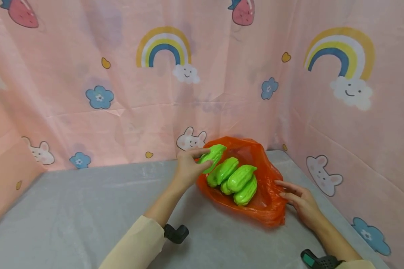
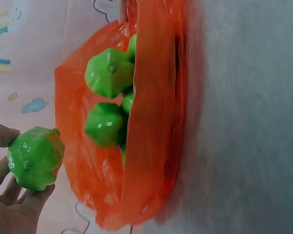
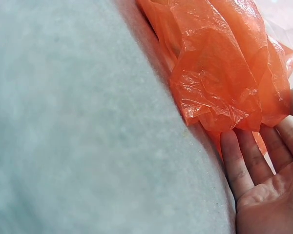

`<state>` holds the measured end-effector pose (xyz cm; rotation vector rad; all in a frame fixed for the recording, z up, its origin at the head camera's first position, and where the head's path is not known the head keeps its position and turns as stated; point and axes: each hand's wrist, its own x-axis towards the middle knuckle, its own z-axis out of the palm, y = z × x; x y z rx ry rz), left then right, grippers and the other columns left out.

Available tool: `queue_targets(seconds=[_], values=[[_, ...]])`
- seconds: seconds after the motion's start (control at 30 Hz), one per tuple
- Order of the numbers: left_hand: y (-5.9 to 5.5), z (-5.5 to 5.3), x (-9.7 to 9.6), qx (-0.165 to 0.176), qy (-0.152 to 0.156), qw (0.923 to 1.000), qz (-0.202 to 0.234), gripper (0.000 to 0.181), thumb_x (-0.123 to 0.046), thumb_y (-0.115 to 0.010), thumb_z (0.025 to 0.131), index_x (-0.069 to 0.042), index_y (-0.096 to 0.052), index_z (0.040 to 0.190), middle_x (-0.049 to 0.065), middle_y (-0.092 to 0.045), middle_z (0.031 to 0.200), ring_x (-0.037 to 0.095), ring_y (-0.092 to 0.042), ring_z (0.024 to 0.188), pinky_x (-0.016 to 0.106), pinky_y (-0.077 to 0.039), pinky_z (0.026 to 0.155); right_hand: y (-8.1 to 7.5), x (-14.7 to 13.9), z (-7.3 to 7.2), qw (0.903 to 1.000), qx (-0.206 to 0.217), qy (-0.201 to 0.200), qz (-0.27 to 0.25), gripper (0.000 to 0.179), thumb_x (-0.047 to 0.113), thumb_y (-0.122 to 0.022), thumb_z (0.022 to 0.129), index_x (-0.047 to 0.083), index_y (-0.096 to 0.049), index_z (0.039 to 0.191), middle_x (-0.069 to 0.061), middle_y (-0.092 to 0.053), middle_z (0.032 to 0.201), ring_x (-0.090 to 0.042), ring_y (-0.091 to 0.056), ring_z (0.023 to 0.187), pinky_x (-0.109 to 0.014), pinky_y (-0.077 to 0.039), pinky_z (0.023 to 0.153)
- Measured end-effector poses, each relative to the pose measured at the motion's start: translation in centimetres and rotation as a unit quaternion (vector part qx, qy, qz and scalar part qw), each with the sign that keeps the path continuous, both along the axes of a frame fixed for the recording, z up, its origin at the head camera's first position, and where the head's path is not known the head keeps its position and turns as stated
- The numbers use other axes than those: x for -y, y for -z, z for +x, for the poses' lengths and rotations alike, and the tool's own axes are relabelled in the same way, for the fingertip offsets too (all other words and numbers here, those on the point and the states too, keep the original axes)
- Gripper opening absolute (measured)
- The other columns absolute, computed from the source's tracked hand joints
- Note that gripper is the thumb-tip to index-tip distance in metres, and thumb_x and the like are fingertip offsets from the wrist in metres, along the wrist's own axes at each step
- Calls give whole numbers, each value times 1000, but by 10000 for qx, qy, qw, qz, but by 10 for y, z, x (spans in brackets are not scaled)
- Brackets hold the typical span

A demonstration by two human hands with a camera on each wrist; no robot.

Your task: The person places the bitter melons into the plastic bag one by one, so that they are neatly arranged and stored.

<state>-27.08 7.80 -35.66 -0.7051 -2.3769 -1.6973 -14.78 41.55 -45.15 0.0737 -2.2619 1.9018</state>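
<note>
Between the thumb and fingers of my left hand [image 1: 188, 168] is a bright green, ribbed gourd [image 1: 214, 155], held above the left rim of an orange plastic bag [image 1: 267, 179]. In the left wrist view this gourd [image 2: 36, 158] shows its blunt end, apart from the bag. Several similar green gourds [image 1: 242, 177] lie heaped inside the open bag. At the bag's right side, my right hand [image 1: 304, 205] touches the plastic with fairly straight fingers. The right wrist view shows the fingers [image 3: 237, 163] reaching behind the crinkled plastic, which hides their tips.
The bag lies on a grey tabletop [image 1: 87, 213], near its back right corner. Pink patterned cloth [image 1: 218, 97] hangs along the back and both sides. Each wrist wears a black device, one [image 1: 176, 233] on the left and another [image 1: 319, 260] on the right.
</note>
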Motion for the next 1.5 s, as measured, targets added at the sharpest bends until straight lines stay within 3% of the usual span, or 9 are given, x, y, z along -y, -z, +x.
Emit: queue_targets(seconds=[0.33,0.5,0.63,0.97,1.2,1.5], values=[[4,2,-31,265,188,9994,-131,34,-17,-78,88,-10,-74,121,7,-72,125,26,-64,121,43,-53,104,-1,1,1,9999,58,88,62,35,10,-55,102,2,-62,135,25,-68,115,3,-65,101,-17,-57,83],[9,0,-43,148,104,9996,-235,32,-15,-79,86,-9,-76,118,9,-72,123,27,-66,117,42,-55,101,-2,2,1,10000,15,45,41,36,10,-55,102,0,-61,136,24,-68,116,3,-65,101,-17,-57,83],[10,-2,-47,77,139,9996,-253,32,-13,-79,86,-7,-76,117,9,-73,121,26,-67,115,42,-55,100,-2,2,-1,10000,-21,-34,80,36,10,-54,102,2,-61,136,24,-68,117,2,-66,101,-17,-57,84],[7,3,-55,347,403,9976,-452,34,-21,-75,90,-10,-74,122,6,-73,123,21,-66,111,36,-58,94,1,-1,-2,9998,-139,-137,-6,34,7,-53,102,5,-64,134,22,-69,117,2,-66,101,-18,-57,83],[7,7,-58,242,583,9956,-695,35,-22,-73,92,-10,-72,125,4,-72,126,19,-65,113,38,-56,98,1,0,-1,9998,-137,-123,-23,34,7,-53,102,4,-64,134,22,-69,116,2,-66,102,-17,-57,83],[6,11,-62,80,519,9935,-1007,36,-24,-73,93,-12,-72,126,4,-69,129,19,-62,119,38,-53,103,1,-1,-1,9995,-229,-190,-53,34,5,-53,102,8,-66,133,21,-69,117,2,-66,102,-17,-57,83]])
